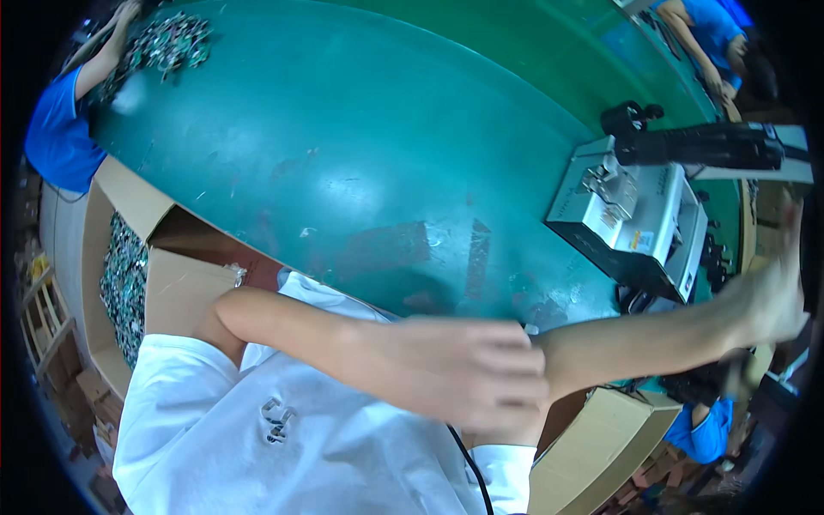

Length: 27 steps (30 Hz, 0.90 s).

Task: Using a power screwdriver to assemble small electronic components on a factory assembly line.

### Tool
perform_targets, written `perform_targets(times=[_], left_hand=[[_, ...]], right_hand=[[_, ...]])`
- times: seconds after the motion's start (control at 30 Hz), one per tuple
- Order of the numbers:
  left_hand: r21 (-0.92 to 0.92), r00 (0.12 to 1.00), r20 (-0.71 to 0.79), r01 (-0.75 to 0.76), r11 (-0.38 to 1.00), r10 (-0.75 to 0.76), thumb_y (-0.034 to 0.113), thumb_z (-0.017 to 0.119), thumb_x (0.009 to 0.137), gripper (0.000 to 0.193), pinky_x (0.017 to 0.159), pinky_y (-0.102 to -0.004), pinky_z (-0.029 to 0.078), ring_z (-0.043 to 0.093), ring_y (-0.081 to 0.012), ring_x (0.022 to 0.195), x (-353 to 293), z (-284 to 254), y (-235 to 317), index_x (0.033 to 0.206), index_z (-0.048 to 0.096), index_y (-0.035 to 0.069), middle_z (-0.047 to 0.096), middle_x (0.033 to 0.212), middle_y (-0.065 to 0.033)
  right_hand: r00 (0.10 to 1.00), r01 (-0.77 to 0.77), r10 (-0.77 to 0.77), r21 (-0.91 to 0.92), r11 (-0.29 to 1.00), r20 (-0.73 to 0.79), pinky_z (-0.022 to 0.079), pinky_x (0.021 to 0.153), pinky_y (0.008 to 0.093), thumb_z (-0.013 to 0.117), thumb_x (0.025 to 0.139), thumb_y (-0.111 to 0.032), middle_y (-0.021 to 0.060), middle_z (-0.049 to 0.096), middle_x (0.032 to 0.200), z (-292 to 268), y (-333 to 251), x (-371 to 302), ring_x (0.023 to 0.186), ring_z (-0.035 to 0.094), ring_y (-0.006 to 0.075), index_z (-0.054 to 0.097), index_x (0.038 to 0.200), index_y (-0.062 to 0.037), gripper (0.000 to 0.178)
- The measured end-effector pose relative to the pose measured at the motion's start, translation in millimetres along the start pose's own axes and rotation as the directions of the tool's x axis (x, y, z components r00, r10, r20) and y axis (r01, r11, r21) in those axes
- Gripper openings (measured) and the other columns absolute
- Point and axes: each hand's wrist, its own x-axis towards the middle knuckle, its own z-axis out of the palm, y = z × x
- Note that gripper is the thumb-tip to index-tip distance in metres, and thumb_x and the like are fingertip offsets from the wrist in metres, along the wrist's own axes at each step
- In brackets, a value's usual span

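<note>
My left hand [468, 373] reaches across my body to the inside of my right arm near the elbow. Its back faces up, and its fingers are smeared by motion, so their grip is unclear; whether it touches the arm I cannot tell. At the far right my right hand [768, 296] is held out beyond the table edge, blurred, with fingers stretched out and nothing visible in it. Nearest to that hand stands a grey and black boxy machine [620, 210] with metal fittings on top. A black cylindrical tool [699, 146] extends over the machine.
A green table [360, 154] spreads ahead. Small mixed parts [172, 43] are heaped at its far left, and more fill a cardboard box [176, 292] at my left. Another cardboard box [601, 442] stands at lower right. Blue-shirted people [60, 137] work nearby.
</note>
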Motion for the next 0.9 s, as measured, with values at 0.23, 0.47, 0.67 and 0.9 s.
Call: perform_targets(times=[0.23,0.47,0.67,0.9], left_hand=[[0.002,0.924,-0.117,0.367,0.930,-0.365,0.001,0.063,0.085,0.020,0.080,-0.0401,0.056,0.066,-0.0277,0.095,-29,-38,-111,0.103,0.072,0.006,0.069,0.101,-0.0091],[0.210,0.880,-0.178,0.471,0.857,-0.440,0.001,0.063,0.089,0.015,0.079,-0.0388,0.055,0.066,-0.0257,0.093,-29,-50,-180,0.101,0.071,0.006,0.069,0.097,-0.0082],[0.273,0.890,-0.158,0.455,0.847,-0.428,0.002,0.065,0.088,0.014,0.076,-0.0394,0.054,0.065,-0.0261,0.091,-32,-47,-177,0.100,0.071,0.006,0.069,0.094,-0.0076],[0.242,0.860,-0.255,0.499,0.832,-0.441,0.004,0.064,0.090,0.013,0.074,-0.0384,0.054,0.065,-0.0262,0.087,-30,-48,-176,0.101,0.071,0.006,0.069,0.094,-0.0080]], right_hand=[[0.964,-0.252,0.264,-0.264,0.931,0.012,0.059,0.069,0.0264,0.072,0.096,-0.042,0.0172,0.071,0.092,18,32,-4,0.078,0.071,0.0173,0.066,0.102,0.0118,0.054],[0.934,-0.265,0.292,-0.150,0.952,0.205,0.055,0.076,0.0281,0.072,0.093,-0.048,0.0171,0.072,0.102,33,30,-15,0.083,0.068,0.0164,0.062,0.123,0.0151,0.071],[0.946,-0.135,0.179,-0.171,0.976,0.270,0.057,0.081,0.0297,0.075,0.089,-0.050,0.0156,0.071,0.106,29,11,-13,0.092,0.069,0.0176,0.062,0.124,0.0108,0.071],[0.948,-0.167,0.162,-0.006,0.986,0.272,0.053,0.094,0.0367,0.069,0.095,-0.046,0.0122,0.069,0.103,40,10,-20,0.101,0.067,0.0183,0.068,0.114,0.0039,0.053]])
